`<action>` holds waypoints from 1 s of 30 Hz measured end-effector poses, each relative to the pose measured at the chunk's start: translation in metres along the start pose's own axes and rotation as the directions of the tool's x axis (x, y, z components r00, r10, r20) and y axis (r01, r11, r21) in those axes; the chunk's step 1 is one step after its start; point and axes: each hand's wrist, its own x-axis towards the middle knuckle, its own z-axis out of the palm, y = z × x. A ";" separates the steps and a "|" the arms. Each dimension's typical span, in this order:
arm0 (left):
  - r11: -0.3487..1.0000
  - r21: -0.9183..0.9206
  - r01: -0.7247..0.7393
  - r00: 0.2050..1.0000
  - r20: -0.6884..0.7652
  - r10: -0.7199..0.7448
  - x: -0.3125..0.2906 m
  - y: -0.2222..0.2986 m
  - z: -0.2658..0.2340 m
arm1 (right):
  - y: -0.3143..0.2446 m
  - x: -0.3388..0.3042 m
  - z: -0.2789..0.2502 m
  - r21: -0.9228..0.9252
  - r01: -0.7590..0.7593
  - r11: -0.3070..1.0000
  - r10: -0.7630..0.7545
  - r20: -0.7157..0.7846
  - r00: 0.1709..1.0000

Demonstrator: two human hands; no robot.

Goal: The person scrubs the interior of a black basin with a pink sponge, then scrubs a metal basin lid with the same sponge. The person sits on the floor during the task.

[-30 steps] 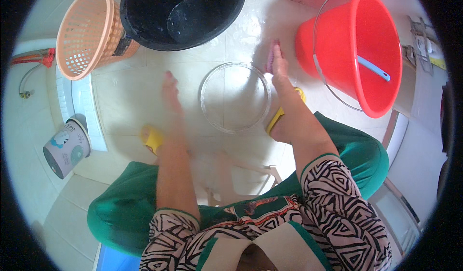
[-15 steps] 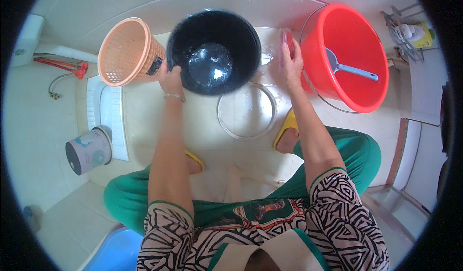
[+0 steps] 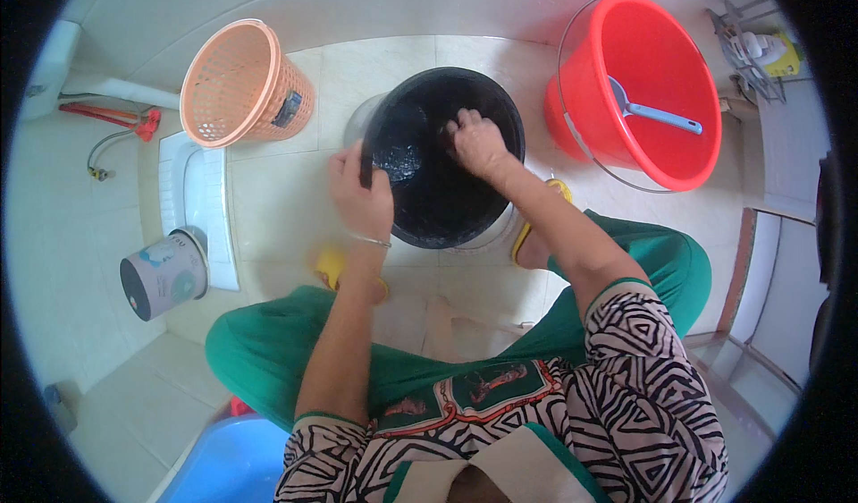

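Observation:
A black bucket (image 3: 429, 208) stands tilted between my feet, its mouth facing me and its inside wet and shiny. My left hand (image 3: 362, 190) is closed on the bucket's left rim, thumb on the inside. Down inside the bucket is my right hand (image 3: 480, 143), fingers curled against the inner wall. What it grips is almost wholly hidden by the fingers; half a second ago that hand held a pinkish-red scrubbing brush.
An orange lattice basket (image 3: 290, 101) stands at far left, beside a white squat toilet (image 3: 223, 208) and a grey bin (image 3: 165, 275). A big red bucket (image 3: 572, 109) with a blue-grey ladle (image 3: 661, 117) is at right. A blue basin (image 3: 228, 463) sits near left.
The black bucket has come nearer and rightward, over the pale ring on the floor. My right hand has gone from beside the bucket into it. My left hand has moved nearer with the rim.

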 end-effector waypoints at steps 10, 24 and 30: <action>0.997 -0.061 -0.044 0.999 -0.008 0.044 -0.007 0.019 0.023 | -0.133 0.007 0.052 0.837 -0.236 -0.493 0.192 0.369 0.909; 0.997 -0.054 -0.061 0.998 0.005 0.061 0.008 0.001 0.019 | -0.067 -0.048 0.017 0.238 -0.222 0.946 0.154 0.275 0.949; 0.977 -0.168 0.129 0.990 -0.037 -0.137 0.017 -0.016 0.010 | -0.143 -0.021 -0.014 0.995 -0.096 -0.011 0.319 0.094 0.943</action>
